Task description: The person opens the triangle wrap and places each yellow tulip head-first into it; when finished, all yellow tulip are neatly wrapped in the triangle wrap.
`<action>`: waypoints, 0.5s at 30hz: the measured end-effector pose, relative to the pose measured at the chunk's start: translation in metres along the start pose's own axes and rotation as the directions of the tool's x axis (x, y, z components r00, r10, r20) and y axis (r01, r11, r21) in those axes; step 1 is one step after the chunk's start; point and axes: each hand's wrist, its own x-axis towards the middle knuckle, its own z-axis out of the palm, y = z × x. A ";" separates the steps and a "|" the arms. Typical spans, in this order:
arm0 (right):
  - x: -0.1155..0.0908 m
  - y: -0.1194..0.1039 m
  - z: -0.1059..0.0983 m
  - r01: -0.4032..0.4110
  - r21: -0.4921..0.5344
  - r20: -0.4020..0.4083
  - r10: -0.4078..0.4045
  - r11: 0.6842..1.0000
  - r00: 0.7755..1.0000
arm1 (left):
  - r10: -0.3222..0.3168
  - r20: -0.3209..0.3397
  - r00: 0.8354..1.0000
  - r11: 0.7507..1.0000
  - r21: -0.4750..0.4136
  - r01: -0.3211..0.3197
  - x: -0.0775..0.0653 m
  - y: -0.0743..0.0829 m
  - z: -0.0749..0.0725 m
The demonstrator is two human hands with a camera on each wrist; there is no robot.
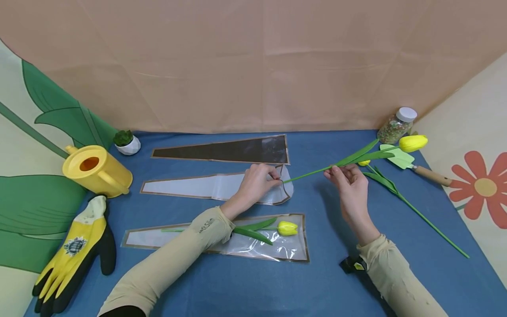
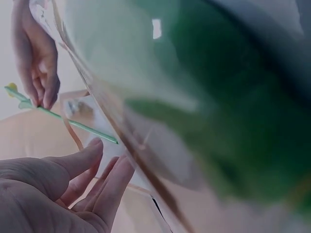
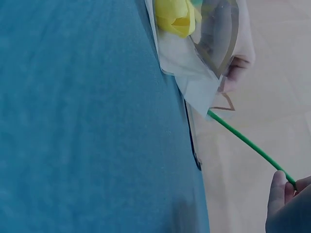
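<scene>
My right hand [image 1: 348, 185] pinches the green stem of a yellow artificial tulip [image 1: 413, 143], its bloom pointing right. The stem's lower end reaches the raised mouth of the middle flower wrapping sleeve [image 1: 198, 186], a tapered sleeve with a brown border. At that mouth my left hand [image 1: 257, 182] pinches the sleeve's edge between thumb and fingers. Nearer me, a second sleeve [image 1: 295, 251] holds another yellow tulip [image 1: 287, 228], partly hidden by the left forearm. Farther back lies a third, dark-looking sleeve [image 1: 222, 149], flat. In the left wrist view the stem tip [image 2: 114, 141] shows close to the left thumb.
Another tulip [image 1: 420, 209] lies at right, beside a trowel [image 1: 431, 175] and a jar [image 1: 397, 125] with a white lid. On the left are a yellow watering can [image 1: 115, 176], a small potted plant [image 1: 127, 143] and a yellow-black glove [image 1: 77, 255].
</scene>
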 end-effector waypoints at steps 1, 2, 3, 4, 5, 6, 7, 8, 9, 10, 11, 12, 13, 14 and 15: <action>0.000 0.000 0.000 -0.005 -0.003 0.000 0.005 1.000 1.000 | 0.001 -0.002 1.000 1.000 -0.001 -0.001 0.000 0.000 0.000; 0.000 0.001 0.000 -0.011 -0.005 0.000 0.011 1.000 1.000 | 0.005 -0.004 1.000 1.000 -0.004 -0.005 0.000 0.000 0.000; 0.000 0.001 0.000 -0.019 -0.005 -0.001 0.019 1.000 1.000 | 0.009 -0.006 1.000 1.000 -0.007 -0.009 0.000 0.000 0.000; 0.000 0.002 0.000 -0.028 0.000 -0.001 0.028 1.000 1.000 | 0.012 -0.007 1.000 1.000 -0.011 -0.012 -0.001 0.001 0.000; 0.000 0.003 0.001 -0.037 0.009 0.000 0.037 0.999 0.999 | 0.016 -0.007 1.000 1.000 -0.014 -0.016 -0.001 0.001 0.000; 0.000 0.003 0.001 -0.043 0.015 0.000 0.043 0.999 0.999 | 0.020 -0.006 1.000 1.000 -0.017 -0.020 -0.001 0.001 0.000; -0.001 0.004 0.002 -0.048 0.019 0.001 0.048 0.999 0.999 | 0.024 -0.006 1.000 1.000 -0.021 -0.024 -0.002 0.001 0.000; -0.001 0.005 0.002 -0.052 0.022 0.002 0.052 0.998 0.999 | 0.026 -0.006 1.000 0.999 -0.024 -0.027 -0.002 0.001 0.000; -0.001 0.006 0.003 -0.056 0.028 0.003 0.056 0.998 0.998 | 0.026 -0.004 1.000 0.999 -0.029 -0.026 -0.002 0.001 0.000; -0.002 0.006 0.004 -0.059 0.031 0.004 0.059 0.998 0.998 | 0.024 -0.001 1.000 0.999 -0.033 -0.024 -0.002 0.001 0.000; -0.002 0.006 0.005 -0.059 0.031 0.003 0.059 0.998 0.998 | 0.022 0.000 1.000 0.999 -0.039 -0.022 -0.002 0.001 0.000; -0.003 0.007 0.005 -0.059 0.031 0.002 0.059 0.998 0.998 | 0.021 0.001 1.000 0.999 -0.044 -0.021 -0.002 0.001 0.000; -0.003 0.007 0.005 -0.060 0.031 0.000 0.060 0.998 0.998 | 0.019 0.002 1.000 0.999 -0.049 -0.019 -0.002 0.001 0.000; -0.004 0.007 0.006 -0.062 0.034 -0.001 0.062 0.998 0.998 | 0.016 0.002 1.000 0.998 -0.052 -0.016 -0.002 0.001 0.000; -0.004 0.006 0.006 -0.065 0.039 -0.003 0.065 0.997 0.998 | 0.013 0.003 1.000 0.998 -0.053 -0.013 -0.002 0.001 0.000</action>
